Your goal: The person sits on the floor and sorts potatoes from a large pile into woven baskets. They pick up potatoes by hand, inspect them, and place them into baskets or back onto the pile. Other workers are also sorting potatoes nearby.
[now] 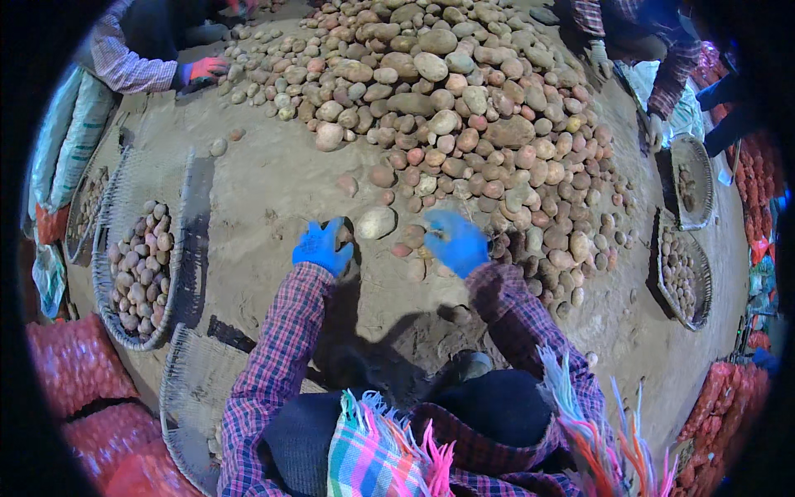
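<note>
My left hand (322, 247), in a blue glove, is low over the dirt floor with thumb and forefinger apart. A small brown potato (345, 235) shows at those fingertips; whether it is gripped is unclear. To its right lies a large pale potato (376, 223). My right hand (458, 243), also blue-gloved and slightly blurred, is at the near edge of a big potato heap (435, 118). Its fingers are spread and curved beside a brown potato (413, 236). A reddish potato (401, 250) lies just below that one.
On the left, a woven basket (102, 298) holds potatoes; another basket (171, 397) sits nearer me. Two more baskets, one here (705, 292), stand right. Red mesh sacks (81, 360) line the sides. A co-worker's red-gloved hand (208, 68) touches the heap; another co-worker's gloved hand (599, 59) is at upper right.
</note>
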Available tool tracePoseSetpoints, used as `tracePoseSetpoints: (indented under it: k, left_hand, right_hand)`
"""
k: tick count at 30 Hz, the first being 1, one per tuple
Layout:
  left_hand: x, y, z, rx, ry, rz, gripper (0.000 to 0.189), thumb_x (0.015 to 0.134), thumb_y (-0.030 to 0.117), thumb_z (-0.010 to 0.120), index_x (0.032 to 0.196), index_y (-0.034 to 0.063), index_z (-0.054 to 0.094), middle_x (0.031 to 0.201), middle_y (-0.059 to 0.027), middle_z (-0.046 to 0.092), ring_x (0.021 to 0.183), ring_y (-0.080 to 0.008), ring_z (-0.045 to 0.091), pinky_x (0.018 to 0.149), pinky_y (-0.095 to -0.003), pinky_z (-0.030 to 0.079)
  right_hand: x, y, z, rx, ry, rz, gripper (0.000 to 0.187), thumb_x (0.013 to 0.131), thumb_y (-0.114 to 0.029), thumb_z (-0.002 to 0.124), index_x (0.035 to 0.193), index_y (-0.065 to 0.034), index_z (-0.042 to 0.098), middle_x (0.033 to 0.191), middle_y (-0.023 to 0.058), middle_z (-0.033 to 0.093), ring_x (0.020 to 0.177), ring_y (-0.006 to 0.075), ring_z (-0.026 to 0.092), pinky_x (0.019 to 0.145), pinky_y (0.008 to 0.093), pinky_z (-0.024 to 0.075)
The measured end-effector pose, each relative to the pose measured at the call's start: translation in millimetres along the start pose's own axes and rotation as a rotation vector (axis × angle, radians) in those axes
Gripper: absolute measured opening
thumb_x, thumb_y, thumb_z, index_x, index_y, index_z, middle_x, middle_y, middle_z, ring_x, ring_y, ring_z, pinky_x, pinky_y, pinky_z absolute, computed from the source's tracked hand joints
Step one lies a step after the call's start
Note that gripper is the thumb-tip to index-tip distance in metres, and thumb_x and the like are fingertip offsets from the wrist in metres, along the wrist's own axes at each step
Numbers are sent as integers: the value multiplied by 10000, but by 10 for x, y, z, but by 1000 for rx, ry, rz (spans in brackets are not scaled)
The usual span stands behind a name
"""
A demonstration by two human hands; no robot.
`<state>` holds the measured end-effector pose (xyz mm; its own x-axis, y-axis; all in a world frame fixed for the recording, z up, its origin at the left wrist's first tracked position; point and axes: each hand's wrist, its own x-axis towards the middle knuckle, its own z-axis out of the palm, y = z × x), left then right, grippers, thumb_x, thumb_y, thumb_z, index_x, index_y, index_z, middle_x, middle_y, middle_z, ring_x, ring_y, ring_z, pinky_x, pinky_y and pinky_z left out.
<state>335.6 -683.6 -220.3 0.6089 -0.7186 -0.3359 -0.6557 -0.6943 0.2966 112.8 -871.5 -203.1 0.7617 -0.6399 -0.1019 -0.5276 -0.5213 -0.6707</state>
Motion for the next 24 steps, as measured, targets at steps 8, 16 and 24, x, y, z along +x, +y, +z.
tracePoseSetpoints:
  k: [8,16,24]
  left_hand:
    - [9,-150,-112,-727,-131,12,502,908,416,613,1345,177,546,1161,-170,603,977,-350,641,704,-438,557]
    - [-651,208,50,-2493,-557,-80,590,986,584,409,1430,199,473,1348,-183,554,1047,-376,633,571,-399,532]
    - [-574,743,89,-2676,-244,397,583,996,537,398,1374,101,483,1330,-137,527,1148,-316,537,999,-467,440]
  right_hand:
    - [231,-199,224,-176,-250,-33,552,903,-350,604,1403,-143,494,1262,127,596,1118,297,619,884,461,517]
    - [136,-470,-6,1878,-539,208,521,1015,-331,497,1452,-55,432,1275,142,605,1046,278,637,786,365,548]
    - [77,-1056,330,606,118,-54,460,920,-205,602,1324,2,528,1264,188,608,1144,336,602,976,415,476]
